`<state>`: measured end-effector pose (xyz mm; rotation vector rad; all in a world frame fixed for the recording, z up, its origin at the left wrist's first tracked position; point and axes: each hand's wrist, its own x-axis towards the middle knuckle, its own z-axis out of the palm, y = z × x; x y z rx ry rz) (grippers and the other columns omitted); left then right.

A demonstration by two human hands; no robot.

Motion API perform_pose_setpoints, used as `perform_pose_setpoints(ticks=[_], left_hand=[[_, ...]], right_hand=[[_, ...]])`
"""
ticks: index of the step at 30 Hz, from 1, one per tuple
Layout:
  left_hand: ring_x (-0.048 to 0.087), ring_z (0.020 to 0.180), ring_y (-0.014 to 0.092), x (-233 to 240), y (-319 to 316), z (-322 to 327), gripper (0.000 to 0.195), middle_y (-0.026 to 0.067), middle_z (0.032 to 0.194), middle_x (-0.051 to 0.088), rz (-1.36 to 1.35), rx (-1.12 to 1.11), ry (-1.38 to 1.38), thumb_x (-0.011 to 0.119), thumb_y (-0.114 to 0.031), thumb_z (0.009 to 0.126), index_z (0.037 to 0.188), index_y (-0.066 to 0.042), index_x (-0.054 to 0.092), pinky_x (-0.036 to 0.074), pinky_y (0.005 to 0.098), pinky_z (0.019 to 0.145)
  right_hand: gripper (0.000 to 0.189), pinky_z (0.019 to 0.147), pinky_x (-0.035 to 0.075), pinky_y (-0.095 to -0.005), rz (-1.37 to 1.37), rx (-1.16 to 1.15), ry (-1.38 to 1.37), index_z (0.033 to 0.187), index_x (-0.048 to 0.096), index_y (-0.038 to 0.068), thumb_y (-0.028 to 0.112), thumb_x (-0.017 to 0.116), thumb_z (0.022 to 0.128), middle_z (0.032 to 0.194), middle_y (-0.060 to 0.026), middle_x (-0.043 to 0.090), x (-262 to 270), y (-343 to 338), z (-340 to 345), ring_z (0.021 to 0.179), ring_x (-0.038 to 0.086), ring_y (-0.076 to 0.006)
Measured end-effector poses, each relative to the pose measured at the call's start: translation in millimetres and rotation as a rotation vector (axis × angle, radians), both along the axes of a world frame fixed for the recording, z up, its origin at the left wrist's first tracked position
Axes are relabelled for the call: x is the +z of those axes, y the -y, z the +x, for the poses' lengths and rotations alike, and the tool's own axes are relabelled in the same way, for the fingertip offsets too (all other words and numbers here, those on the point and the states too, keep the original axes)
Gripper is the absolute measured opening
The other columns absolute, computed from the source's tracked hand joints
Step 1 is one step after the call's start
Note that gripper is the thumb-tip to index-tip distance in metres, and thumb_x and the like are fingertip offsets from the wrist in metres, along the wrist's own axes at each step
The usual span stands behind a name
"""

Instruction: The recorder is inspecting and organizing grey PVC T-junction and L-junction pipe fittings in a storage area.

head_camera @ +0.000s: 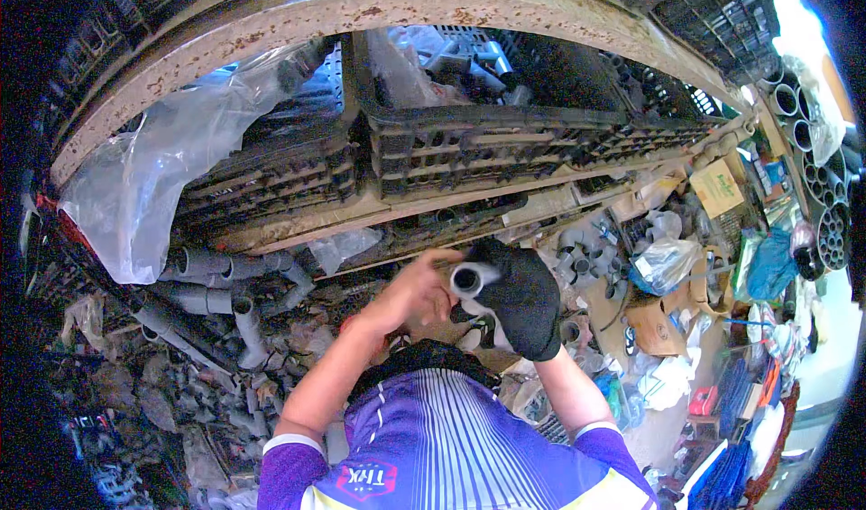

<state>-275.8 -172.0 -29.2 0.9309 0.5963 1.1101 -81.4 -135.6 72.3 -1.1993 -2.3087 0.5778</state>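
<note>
In front of my chest is a grey plastic pipe fitting (467,280), its round open end turned up toward the camera. My right hand (521,300), in a black glove, is closed around it, with the fingers hidden from view. Bare and slightly blurred, my left hand (421,290) is at the fitting's left side, fingers spread and partly bent. Whether the left fingertips touch the fitting cannot be told.
Black plastic crates (500,148) with pipe pieces stand on a shelf behind a rusty metal beam (379,9). Clear plastic sheeting (149,178) hangs at left above grey pipe fittings (203,300). At right lie more fittings (588,256), cardboard (653,327) and bags (666,263).
</note>
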Motion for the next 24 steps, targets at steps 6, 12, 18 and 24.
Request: perform_pose_setpoints(ticks=[6, 12, 18, 24], left_hand=[[0.062, 0.103, 0.020, 43.1, 5.2, 8.7, 0.070, 0.0153, 0.122, 0.058, -0.251, 0.027, -0.302, 0.056, -0.045, 0.093, 0.145, -0.007, 0.030, 0.052, 0.0282, 0.072], [0.035, 0.136, 0.031, 43.1, 12.8, 26.6, 0.071, 0.0243, 0.143, 0.036, 0.130, 0.290, -0.558, 0.057, -0.024, 0.091, 0.147, -0.001, 0.019, 0.026, 0.0386, 0.111], [0.052, 0.113, 0.046, 25.3, 5.8, 23.4, 0.079, 0.0316, 0.131, 0.046, 0.751, 0.463, -0.959, 0.064, -0.017, 0.086, 0.147, 0.004, 0.018, 0.041, 0.0465, 0.100], [0.046, 0.127, 0.037, 16.5, 7.6, 12.7, 0.082, 0.0231, 0.141, 0.040, 0.284, 0.310, -0.492, 0.059, -0.041, 0.092, 0.149, -0.001, 0.016, 0.042, 0.0420, 0.102]], right_hand=[[0.042, 0.086, 0.048, -0.0466, 0.332, 0.199, 0.164, 0.102, 0.064, 0.002, 0.024, 0.073, 0.067, 0.113, -0.0204, 0.060, -9.0, 2.6, -6.3, 0.104, 0.057, -0.0396], [0.039, 0.089, 0.046, -0.0495, 0.229, 0.293, 0.011, 0.106, 0.060, 0.001, 0.019, 0.070, 0.073, 0.115, -0.0234, 0.059, -14.8, -2.8, 6.7, 0.107, 0.055, -0.0439], [0.044, 0.088, 0.047, -0.0481, 0.053, 0.375, -0.065, 0.100, 0.064, 0.002, 0.033, 0.071, 0.069, 0.109, -0.0260, 0.060, -4.8, -11.3, -0.2, 0.104, 0.057, -0.0441], [0.040, 0.093, 0.045, -0.0455, 0.044, 0.141, -0.022, 0.112, 0.062, 0.003, 0.020, 0.065, 0.076, 0.113, -0.0217, 0.060, -23.6, -3.8, 6.7, 0.107, 0.056, -0.0399]])
